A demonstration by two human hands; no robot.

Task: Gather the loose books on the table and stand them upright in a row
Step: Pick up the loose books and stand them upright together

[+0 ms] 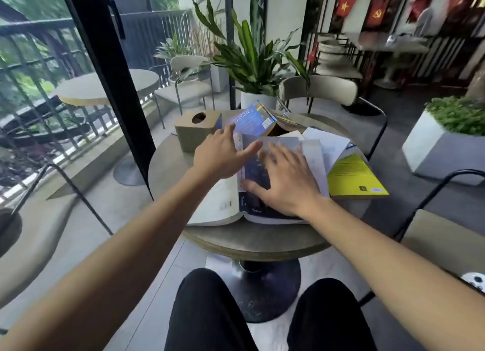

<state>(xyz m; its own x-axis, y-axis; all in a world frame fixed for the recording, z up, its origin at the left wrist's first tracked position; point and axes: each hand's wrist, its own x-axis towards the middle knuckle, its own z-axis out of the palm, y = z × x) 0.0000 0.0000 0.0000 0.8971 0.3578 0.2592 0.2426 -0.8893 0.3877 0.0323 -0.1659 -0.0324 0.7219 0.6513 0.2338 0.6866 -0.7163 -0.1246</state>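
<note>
Several loose books lie in a heap on the small round table [252,241]. A dark blue book [253,178] lies on top in the middle, and my right hand [286,181] rests flat on its cover, fingers spread. My left hand [223,155] hovers with fingers apart at that book's far left corner, holding nothing. Beneath lies a white book [219,206] with a barcode. A blue book [252,119] leans tilted at the back. A yellow book [354,176] lies flat at the right edge. White books or papers [328,143] are spread behind.
A tan tissue box [195,129] stands at the table's back left. Chairs [319,89] ring the table, with a potted plant [252,59] behind and a white planter [443,151] to the right. My knees [210,311] are under the near edge.
</note>
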